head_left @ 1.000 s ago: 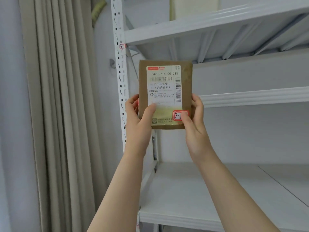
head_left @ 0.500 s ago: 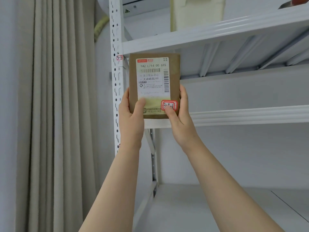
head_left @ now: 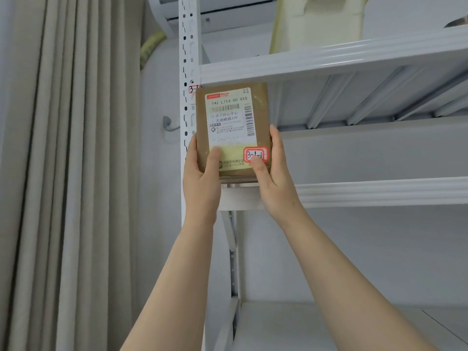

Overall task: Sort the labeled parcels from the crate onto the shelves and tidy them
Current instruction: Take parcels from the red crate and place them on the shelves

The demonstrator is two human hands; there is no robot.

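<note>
Left hand (head_left: pixel 201 184) and right hand (head_left: pixel 276 184) clasp the parcel (head_left: pixel 231 130) upright in curled fingers (head_left: pixel 275 135), apparently matching its sticker (head_left: pixel 255 154) to the post tag (head_left: pixel 193 89).

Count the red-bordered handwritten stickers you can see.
2. One sticker on the parcel, lower right corner, its edge under the thumb of the right hand; second sticker on the shelf post, partly behind the parcel's top left corner. More may be hidden.

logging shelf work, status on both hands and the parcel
Left hand, right hand: both grip the parcel by its lower sides. Parcel upright, tag 3-1-1 facing out, bottom edge at the shelf lip. Nothing seen in its way.
</note>
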